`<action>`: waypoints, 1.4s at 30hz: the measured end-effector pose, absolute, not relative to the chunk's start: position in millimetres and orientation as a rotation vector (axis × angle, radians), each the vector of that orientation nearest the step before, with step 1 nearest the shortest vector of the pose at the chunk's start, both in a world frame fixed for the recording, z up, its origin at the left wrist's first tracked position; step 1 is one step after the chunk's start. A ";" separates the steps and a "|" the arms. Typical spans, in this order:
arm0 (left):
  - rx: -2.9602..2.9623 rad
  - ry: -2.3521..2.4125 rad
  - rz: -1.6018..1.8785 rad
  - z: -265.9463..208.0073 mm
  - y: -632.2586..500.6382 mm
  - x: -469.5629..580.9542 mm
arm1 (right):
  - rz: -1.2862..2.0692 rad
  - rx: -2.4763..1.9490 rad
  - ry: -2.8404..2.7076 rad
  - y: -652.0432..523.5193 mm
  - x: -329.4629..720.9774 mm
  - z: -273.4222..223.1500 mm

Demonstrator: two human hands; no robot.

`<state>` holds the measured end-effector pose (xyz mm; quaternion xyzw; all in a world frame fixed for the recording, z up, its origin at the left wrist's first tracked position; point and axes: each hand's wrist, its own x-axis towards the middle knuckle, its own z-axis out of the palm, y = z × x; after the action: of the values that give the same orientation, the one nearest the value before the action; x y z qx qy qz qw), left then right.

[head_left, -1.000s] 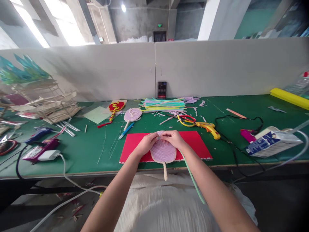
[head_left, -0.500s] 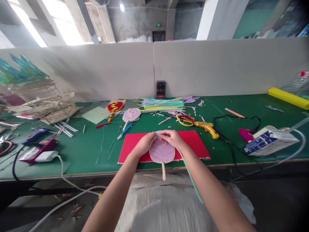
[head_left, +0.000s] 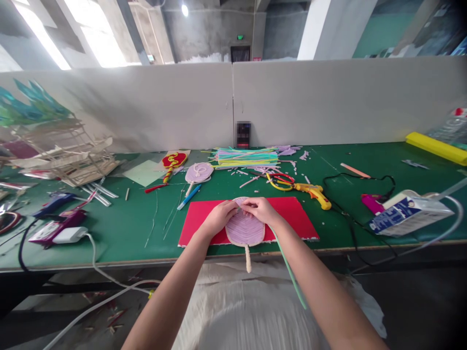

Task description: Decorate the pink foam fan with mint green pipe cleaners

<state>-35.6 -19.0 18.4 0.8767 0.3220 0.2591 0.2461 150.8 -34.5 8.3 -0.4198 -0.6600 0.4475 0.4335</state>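
A lilac hand fan with a ribbed face and a cream rim lies on a red board. Its cream handle sticks out past the table's front edge. My left hand is closed at the fan's upper left edge, fingertips pressed near the top. Beside it, my right hand pinches the end of a mint-green strip, like a pipe cleaner, against the upper face. The strip passes under my right wrist and hangs down towards my lap. My fingers partly hide the fan's top.
Behind the board lie another lilac fan, a blue pen and a bundle of coloured strips. Scissors and a yellow glue gun lie to the right. A carton stands further right. Cables run off the left edge.
My fingers shift slightly at the fan's top, with the left fingertips bending a little. The fan, the board and the hanging strip stay almost where they were.
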 end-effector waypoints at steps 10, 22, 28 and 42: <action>2.382 0.907 0.748 16.3 -19.9 -36.3 | 1.112 -1.035 -1.638 -36.0 150.4 10.0; 2.308 0.920 0.759 16.8 -20.0 -34.8 | 1.139 -1.033 -1.628 -34.8 150.8 11.1; 2.211 0.966 0.772 16.0 -20.0 -36.2 | 1.157 -1.036 -1.625 -34.7 151.5 12.3; 2.280 0.899 0.769 14.5 -18.0 -40.4 | 1.172 -1.003 -1.657 -34.0 151.0 7.2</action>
<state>-40.4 -18.0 14.5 0.8514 0.3358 0.2873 0.2826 151.0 -34.0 7.2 -0.4011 -0.6627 0.4687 0.4246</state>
